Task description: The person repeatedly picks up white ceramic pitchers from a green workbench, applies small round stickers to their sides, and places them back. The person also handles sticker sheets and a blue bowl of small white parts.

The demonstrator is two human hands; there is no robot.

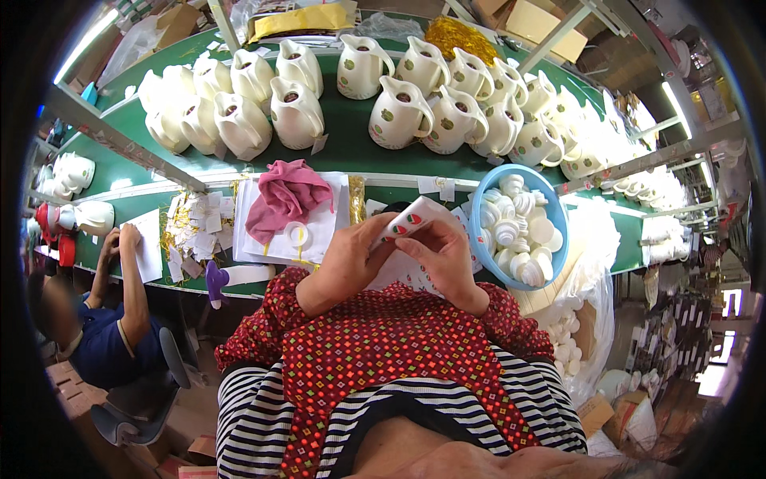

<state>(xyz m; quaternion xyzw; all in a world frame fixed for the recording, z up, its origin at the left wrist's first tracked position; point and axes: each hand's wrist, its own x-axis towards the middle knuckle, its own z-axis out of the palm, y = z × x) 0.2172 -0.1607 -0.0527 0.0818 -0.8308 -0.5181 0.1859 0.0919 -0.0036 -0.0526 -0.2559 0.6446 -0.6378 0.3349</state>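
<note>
The sheet [411,221] between my fingers [421,249] is white, with red-and-green marks. My top [375,343] is dark red, scattered with tiny orange, yellow and green squares; the cloth [247,411] at lower left of the frame is striped black and white. Across the top, cream jugs [396,117] carry green motifs against a green table [345,144]. Left of centre, a rag [289,198] is pink; right of centre, a basin [550,194] is light blue, its caps [506,232] white.
</note>
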